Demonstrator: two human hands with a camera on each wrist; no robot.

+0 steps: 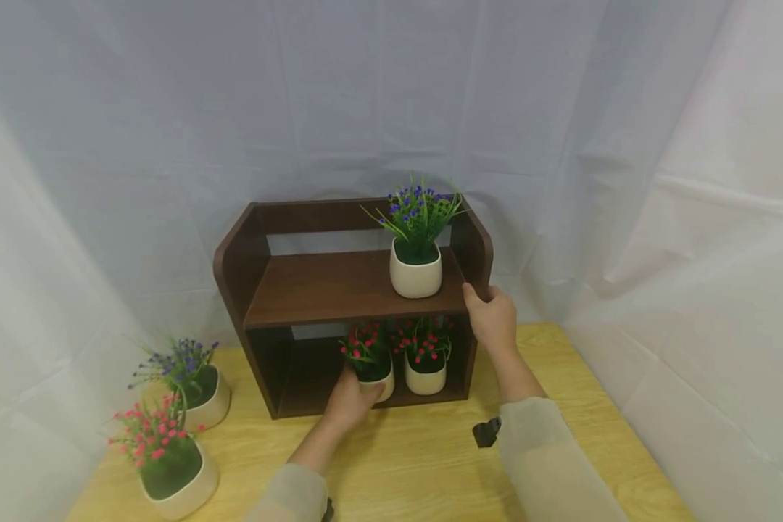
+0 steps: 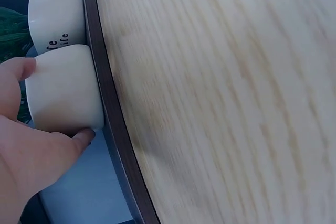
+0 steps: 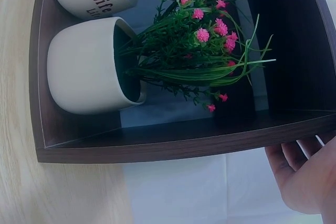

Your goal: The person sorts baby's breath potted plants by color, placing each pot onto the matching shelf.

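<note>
My left hand (image 1: pixel 350 402) grips a white pot (image 2: pixel 65 90) of artificial pink flowers (image 1: pixel 364 344), thumb on one side and fingers on the other. This pot is at the front edge of the lower shelf, left of a second white pot with pink flowers (image 1: pixel 425 377). My right hand (image 1: pixel 494 320) holds the right side panel of the dark brown two-tier shelf (image 1: pixel 320 286), its thumb at the front edge and fingers around the outside. In the right wrist view those fingers (image 3: pixel 281 163) show behind the panel.
A white pot with blue-purple flowers (image 1: pixel 416 279) stands at the right of the upper shelf. Left of the shelf, on the wooden table (image 1: pixel 417 471), are another blue-purple flower pot (image 1: pixel 212 406) and a pink one (image 1: pixel 185 493). White sheeting (image 1: pixel 365 94) hangs behind and at the sides.
</note>
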